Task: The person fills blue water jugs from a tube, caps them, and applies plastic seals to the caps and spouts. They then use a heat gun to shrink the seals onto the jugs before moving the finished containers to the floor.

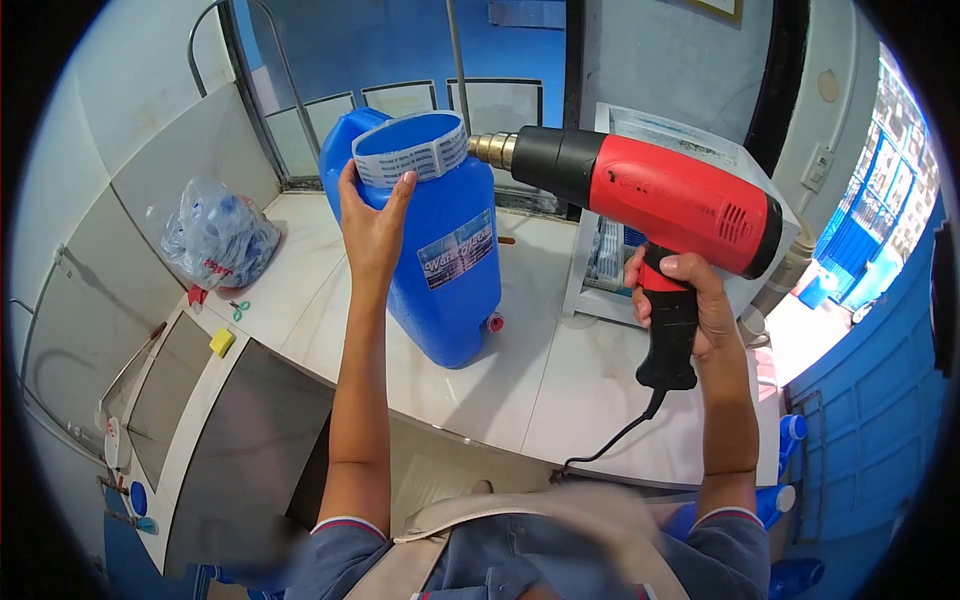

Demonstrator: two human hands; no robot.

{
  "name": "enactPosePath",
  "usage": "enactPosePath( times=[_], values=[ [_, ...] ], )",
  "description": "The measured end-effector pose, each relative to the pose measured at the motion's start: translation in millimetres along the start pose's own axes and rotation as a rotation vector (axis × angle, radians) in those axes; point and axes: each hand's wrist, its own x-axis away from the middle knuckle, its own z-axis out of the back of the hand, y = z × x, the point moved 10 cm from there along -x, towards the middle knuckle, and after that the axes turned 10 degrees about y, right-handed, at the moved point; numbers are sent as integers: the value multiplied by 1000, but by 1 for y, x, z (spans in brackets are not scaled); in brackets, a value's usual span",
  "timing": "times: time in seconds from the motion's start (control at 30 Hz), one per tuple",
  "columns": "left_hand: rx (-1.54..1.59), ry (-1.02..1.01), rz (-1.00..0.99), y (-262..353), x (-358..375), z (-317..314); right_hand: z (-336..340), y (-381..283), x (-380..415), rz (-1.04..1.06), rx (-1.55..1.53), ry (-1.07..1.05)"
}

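Observation:
A tall blue water jug (446,290) with a picture label stands upright on the white counter, a small red-tipped tap low on its side. Around its wide blue cap (415,130) sits a clear printed shrink seal band (425,163). My left hand (376,225) pinches the band at its near left side, thumb and fingers against it. My right hand (690,290) is wrapped round the black handle of a red and black heat gun (670,190). The gun's metal nozzle points left, right at the band's right side. Its cord hangs down over the counter's front edge.
On the white counter (530,350), a clear plastic bag (218,235) lies at the left, with green-handled scissors (239,310) and a yellow sponge (222,342) nearer. A white-framed cabinet (640,150) stands behind the gun. More blue jugs (775,503) are low at the right.

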Motion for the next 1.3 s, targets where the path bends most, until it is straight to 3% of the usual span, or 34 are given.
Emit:
enactPosePath(
  times=[0.33,0.7,1.3],
  values=[
    [-53,28,-21,-7,0,1,-19,-39,-27,-41,3,8],
    [-11,106,-28,1,5,8,-83,-72,-61,-51,304,27],
    [-140,177,-193,15,12,15,-172,-89,-51,51,571,-233]
  ],
)
